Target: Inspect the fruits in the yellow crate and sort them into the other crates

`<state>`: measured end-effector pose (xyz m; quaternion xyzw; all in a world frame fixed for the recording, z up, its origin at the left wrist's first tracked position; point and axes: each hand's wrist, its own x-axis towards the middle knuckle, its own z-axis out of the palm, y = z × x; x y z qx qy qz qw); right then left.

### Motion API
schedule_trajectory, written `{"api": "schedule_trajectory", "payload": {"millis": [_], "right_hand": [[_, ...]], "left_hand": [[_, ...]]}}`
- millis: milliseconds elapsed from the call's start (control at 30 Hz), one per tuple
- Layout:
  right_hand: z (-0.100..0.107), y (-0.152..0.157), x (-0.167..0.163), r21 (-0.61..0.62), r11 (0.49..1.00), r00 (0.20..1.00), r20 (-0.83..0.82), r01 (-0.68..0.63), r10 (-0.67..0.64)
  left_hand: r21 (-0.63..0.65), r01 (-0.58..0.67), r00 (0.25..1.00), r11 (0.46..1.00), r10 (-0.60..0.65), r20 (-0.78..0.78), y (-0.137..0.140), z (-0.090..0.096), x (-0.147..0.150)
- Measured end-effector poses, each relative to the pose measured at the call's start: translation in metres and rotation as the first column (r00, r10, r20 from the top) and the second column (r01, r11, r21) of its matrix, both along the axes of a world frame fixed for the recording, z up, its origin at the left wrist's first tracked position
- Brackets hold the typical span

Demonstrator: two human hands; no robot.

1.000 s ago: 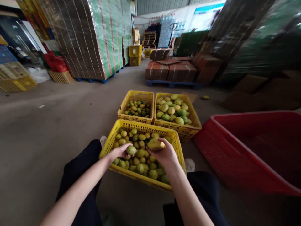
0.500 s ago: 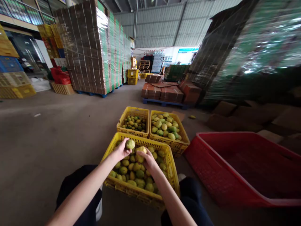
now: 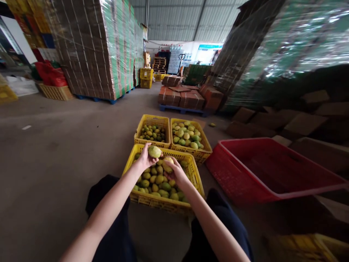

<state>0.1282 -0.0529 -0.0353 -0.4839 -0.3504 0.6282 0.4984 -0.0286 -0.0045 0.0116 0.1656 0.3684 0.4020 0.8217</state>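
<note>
Holding one fruit in each hand, you have a pale green fruit (image 3: 154, 151) between thumb and fingers of your left hand (image 3: 146, 157), over the far edge of the near crate (image 3: 163, 204), left of its middle. Your right hand (image 3: 177, 174) grips a yellow fruit (image 3: 168, 163) just inside that same edge, its fingers curled partly out of sight; the two fruits are near each other but look apart. Below them lies a heap of fruit (image 3: 159, 179), reaching the near edge of the crate, so only these two are up in your hands and much is left to handle; how much has been gone through you cannot tell from this view. Beyond the far edge, the far left crate (image 3: 156, 119) already bears smaller, darker fruit, and the far right crate (image 3: 200, 156) larger yellow-green ones. Near that crate's right corner stands a red tub (image 3: 226, 174). Past its far edge, a loose fruit (image 3: 212, 124) lies on the floor, with strapped cartons (image 3: 191, 100) on a blue pallet (image 3: 181, 110) behind.
</note>
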Motion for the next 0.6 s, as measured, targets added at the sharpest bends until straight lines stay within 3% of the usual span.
{"api": "schedule_trajectory", "payload": {"millis": [167, 367, 600], "right_hand": [[0.037, -0.002, -0.004, 0.062, 0.994, 0.994, -0.073, 0.090, -0.086], [0.039, -0.002, 0.011, -0.073, 0.995, 0.978, -0.192, 0.075, -0.088], [0.050, 0.017, 0.019, 0.036, 0.999, 0.979, -0.205, 0.021, -0.013]], "left_hand": [[0.043, -0.101, 0.993, 0.994, 0.104, -0.059, 0.002, 0.009, 0.012], [0.124, -0.106, 0.978, 0.987, 0.126, -0.164, 0.002, 0.007, 0.045], [0.246, -0.048, 0.966, 0.968, 0.107, -0.233, 0.021, 0.004, 0.052]]}}
